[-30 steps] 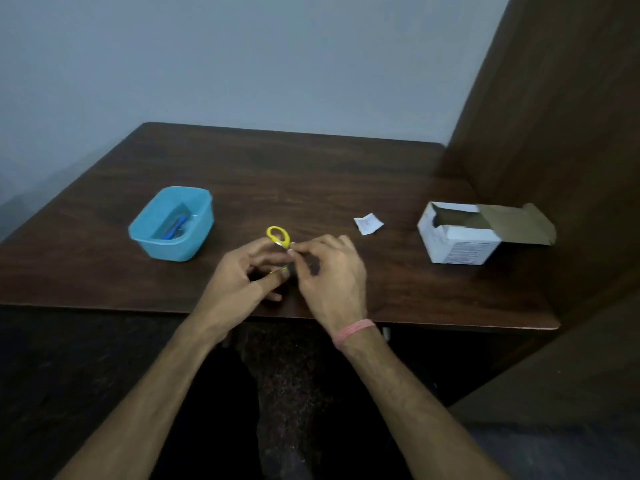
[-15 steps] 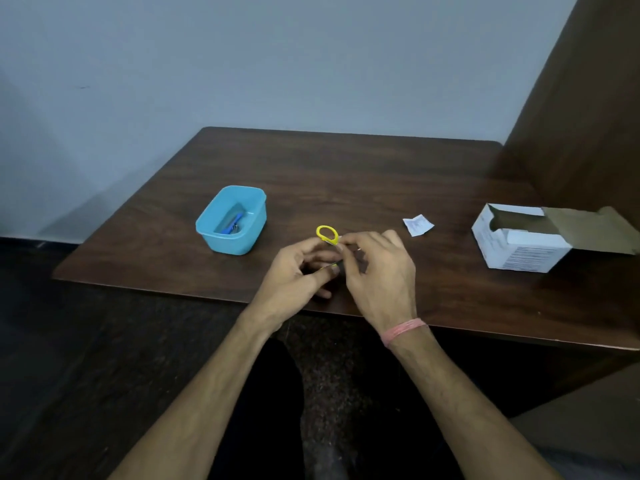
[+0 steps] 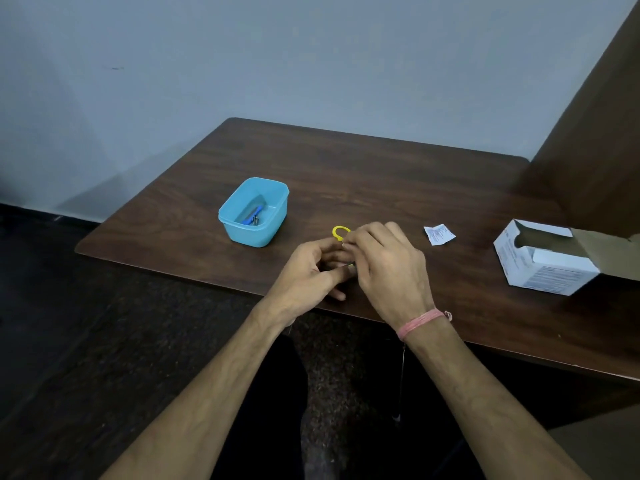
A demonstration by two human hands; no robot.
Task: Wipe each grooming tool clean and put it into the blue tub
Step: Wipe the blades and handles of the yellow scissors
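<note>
A small pair of scissors with yellow handles (image 3: 340, 232) sits between both hands near the table's front edge; one handle loop sticks up above the fingers, and the blades are hidden. My left hand (image 3: 308, 271) grips it from the left. My right hand (image 3: 388, 263) is closed over it from the right; whatever it may hold against the tool is hidden. The blue tub (image 3: 254, 212) stands to the left of the hands, with a blue-handled tool (image 3: 252, 216) lying inside it.
A torn white sachet (image 3: 439, 234) lies right of the hands. An open white cardboard box (image 3: 545, 258) stands at the far right. The dark wooden table (image 3: 346, 174) meets a brown panel (image 3: 595, 126) on the right. Dark floor lies below.
The camera has swung left, so everything sits further right in view. Both hands stay closed around the yellow scissors at the same spot on the table.
</note>
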